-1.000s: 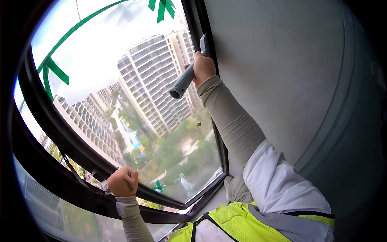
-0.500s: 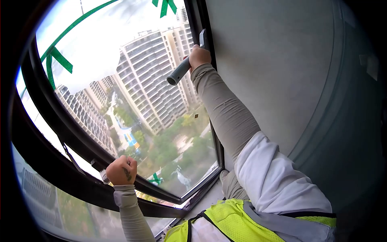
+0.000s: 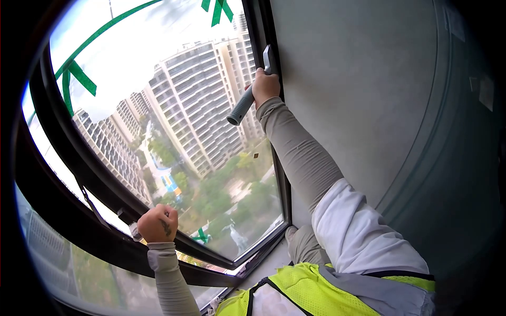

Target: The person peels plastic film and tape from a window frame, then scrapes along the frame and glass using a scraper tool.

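Observation:
My right hand [image 3: 265, 87] is closed around the grey ribbed handle of a tool [image 3: 241, 108]. The tool's flat metal end lies against the dark window frame [image 3: 258, 23] on the right, and its hollow handle end points down and left over the glass. Lower left, my left hand [image 3: 158, 224] is a fist at the lower frame of the open sash, beside a small pale piece [image 3: 135, 231] that looks like a window handle. What its fingers hold, if anything, is hidden.
Green tape [image 3: 84, 79] is stuck on the glass, with tall buildings outside. A metal stay arm [image 3: 94, 206] links the sash to the outer frame at left. A plain grey wall [image 3: 358, 79] stands to the right. My knee shows below the sash corner.
Over the last second the view has shifted slightly. My right hand and the tool rose a little, then came back down along the frame. My left fist has stayed at the lower frame.

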The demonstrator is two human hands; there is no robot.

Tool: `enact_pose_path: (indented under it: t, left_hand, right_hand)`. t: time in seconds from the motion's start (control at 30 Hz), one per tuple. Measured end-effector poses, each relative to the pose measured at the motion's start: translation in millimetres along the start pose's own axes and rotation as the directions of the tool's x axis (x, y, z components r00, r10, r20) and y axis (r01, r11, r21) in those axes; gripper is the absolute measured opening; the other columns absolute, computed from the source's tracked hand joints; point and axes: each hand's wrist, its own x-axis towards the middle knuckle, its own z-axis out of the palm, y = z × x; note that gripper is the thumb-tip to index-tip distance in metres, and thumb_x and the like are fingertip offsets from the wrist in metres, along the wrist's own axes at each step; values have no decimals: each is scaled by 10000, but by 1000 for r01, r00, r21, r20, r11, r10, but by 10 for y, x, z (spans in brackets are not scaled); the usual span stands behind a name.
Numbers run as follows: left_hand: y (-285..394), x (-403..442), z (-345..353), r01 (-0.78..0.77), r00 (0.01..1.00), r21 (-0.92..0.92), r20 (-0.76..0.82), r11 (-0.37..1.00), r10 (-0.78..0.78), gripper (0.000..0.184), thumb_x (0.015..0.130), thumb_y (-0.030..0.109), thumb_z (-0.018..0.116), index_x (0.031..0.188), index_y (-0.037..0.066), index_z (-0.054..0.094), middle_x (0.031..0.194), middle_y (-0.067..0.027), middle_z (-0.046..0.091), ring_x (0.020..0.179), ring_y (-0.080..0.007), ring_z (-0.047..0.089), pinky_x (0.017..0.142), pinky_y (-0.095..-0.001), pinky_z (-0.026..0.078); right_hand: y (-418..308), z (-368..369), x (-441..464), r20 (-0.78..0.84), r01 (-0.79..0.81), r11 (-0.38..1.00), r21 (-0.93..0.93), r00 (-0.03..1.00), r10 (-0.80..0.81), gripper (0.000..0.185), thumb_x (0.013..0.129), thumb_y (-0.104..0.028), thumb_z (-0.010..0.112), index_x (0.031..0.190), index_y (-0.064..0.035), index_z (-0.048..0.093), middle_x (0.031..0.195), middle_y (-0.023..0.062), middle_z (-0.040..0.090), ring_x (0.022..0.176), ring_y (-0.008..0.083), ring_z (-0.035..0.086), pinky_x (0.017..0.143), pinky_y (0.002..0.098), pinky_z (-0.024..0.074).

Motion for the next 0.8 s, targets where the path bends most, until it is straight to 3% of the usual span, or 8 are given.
enact_pose_path:
  t: [0.07, 0.13, 0.23, 0.3, 0.53, 0.6, 0.63, 0.8]
  left_hand:
    - [17, 9, -10, 15, 1000, -55, -22, 998, -16, 161, 618, 172, 575, 503, 77, 517, 481, -125, 477, 433, -313, 478, 416, -358, 366]
    - [8, 12, -13, 12, 1000, -25, -19, 1000, -12, 168, 622, 168, 573, 499, 72, 509, 481, -129, 472, 432, -315, 474, 416, -359, 364]
    - [18, 13, -15, -1, 1000, -2, -21, 1000, 1, 183, 627, 164, 571, 492, 66, 496, 480, -136, 463, 430, -319, 467, 415, -363, 361]
    - [14, 4, -14, -9, 1000, -3, -26, 1000, 9, 190, 628, 164, 570, 488, 64, 490, 479, -139, 458, 429, -321, 463, 414, -365, 359]
    - [-6, 7, 15, -13, 999, 17, -42, 1000, 14, 181, 619, 165, 570, 488, 71, 489, 475, -133, 460, 423, -319, 457, 408, -369, 351]
    - [-42, -12, 5, -35, 999, 41, -34, 999, 36, 180, 616, 166, 570, 487, 74, 486, 473, -129, 463, 421, -316, 459, 406, -369, 350]
    - [-30, -3, 3, -43, 998, 42, -35, 998, 44, 182, 616, 167, 570, 486, 75, 482, 471, -125, 464, 421, -313, 461, 406, -370, 350]
    - [-15, -21, 9, -39, 999, -24, -27, 999, 38, 196, 622, 172, 567, 482, 73, 471, 469, -119, 467, 422, -310, 465, 408, -376, 352]
  right_hand:
    - [-23, 14, 24, -42, 64, 980, -188, 996, -73, 444, 886, -248, 452, 1049, 158, 374, 863, 245, 583, 571, 298, 633, 498, 347, 523]
    - [-110, 12, -77, 7, -20, 998, -66, 1000, 20, 436, 887, -260, 451, 1029, 146, 384, 859, 250, 590, 620, 306, 639, 553, 365, 528]
    - [74, 42, 107, -51, 128, 959, -253, 988, -146, 416, 890, -261, 444, 1005, 137, 402, 828, 241, 600, 616, 298, 639, 559, 362, 526]
    - [-122, 5, -22, 17, 9, 992, -128, 1000, -7, 396, 888, -248, 444, 991, 133, 420, 785, 220, 609, 650, 297, 642, 585, 362, 528]
    - [-156, 58, 24, 3, 5, 1000, 0, 1000, -5, 398, 885, -235, 461, 982, 151, 451, 768, 191, 580, 490, 278, 606, 442, 361, 481]
    - [-112, 105, 81, -53, 80, 978, -192, 994, -92, 370, 871, -243, 450, 903, 123, 487, 740, 223, 613, 674, 312, 644, 604, 345, 529]
    - [-101, 85, 115, -27, -14, 995, -100, 1000, 11, 308, 859, -205, 455, 859, 93, 533, 784, 250, 616, 762, 318, 640, 653, 359, 527]
    - [49, 134, 831, 97, 109, 969, -222, 991, -90, 339, 849, -247, 477, 833, 79, 570, 830, 276, 609, 815, 340, 623, 712, 377, 507]
